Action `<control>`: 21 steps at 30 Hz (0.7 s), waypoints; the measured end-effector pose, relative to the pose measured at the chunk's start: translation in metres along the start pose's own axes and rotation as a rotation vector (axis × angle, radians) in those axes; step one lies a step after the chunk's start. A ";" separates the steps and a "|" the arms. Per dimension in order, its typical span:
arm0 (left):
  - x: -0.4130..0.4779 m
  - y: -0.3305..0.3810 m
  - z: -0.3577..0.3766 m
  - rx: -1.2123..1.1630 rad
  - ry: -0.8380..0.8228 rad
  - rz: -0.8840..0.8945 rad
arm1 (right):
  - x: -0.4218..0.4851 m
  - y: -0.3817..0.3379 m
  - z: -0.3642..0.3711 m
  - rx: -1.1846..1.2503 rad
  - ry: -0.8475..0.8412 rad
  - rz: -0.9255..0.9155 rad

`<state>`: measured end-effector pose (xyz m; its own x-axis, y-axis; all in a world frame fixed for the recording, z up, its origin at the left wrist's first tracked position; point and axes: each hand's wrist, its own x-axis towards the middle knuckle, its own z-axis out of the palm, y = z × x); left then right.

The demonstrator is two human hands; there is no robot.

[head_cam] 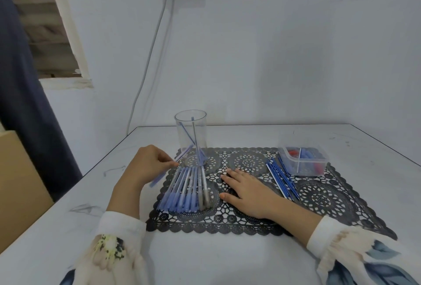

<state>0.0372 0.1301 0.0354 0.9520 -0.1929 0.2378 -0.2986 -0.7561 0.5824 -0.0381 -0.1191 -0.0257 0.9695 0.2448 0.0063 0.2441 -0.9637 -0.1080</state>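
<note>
Open: 12 o'clock of right hand (248,191) — mat (248,161) strip between cup (191,134) and box (303,160).
Blocked: pens (186,191) at 9 o'clock, refills (282,177) at 3.

A pen (169,168), blurred, was pinched by the left hand (148,164) just beside a clear cup (191,139). The right hand (247,190) was laid flat on a black lace mat (323,196), between a row of pens (186,190) and loose refills (282,178).
</note>
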 end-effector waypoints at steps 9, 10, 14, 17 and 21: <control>0.003 -0.017 0.002 0.093 -0.223 -0.192 | -0.001 0.000 -0.001 0.021 0.006 -0.006; 0.003 -0.017 0.002 0.092 -0.235 -0.206 | -0.002 0.000 -0.002 0.022 0.006 -0.006; 0.003 -0.018 0.005 0.027 -0.246 -0.247 | -0.002 -0.001 -0.003 0.019 0.006 -0.005; 0.004 -0.018 0.005 -0.010 -0.262 -0.256 | -0.003 -0.002 -0.003 0.018 0.009 -0.003; 0.005 -0.024 0.007 -0.029 -0.247 -0.257 | -0.002 -0.002 -0.003 0.024 0.006 0.000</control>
<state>0.0494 0.1433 0.0168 0.9828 -0.1467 -0.1122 -0.0459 -0.7822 0.6213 -0.0405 -0.1184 -0.0224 0.9697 0.2441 0.0121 0.2436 -0.9609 -0.1316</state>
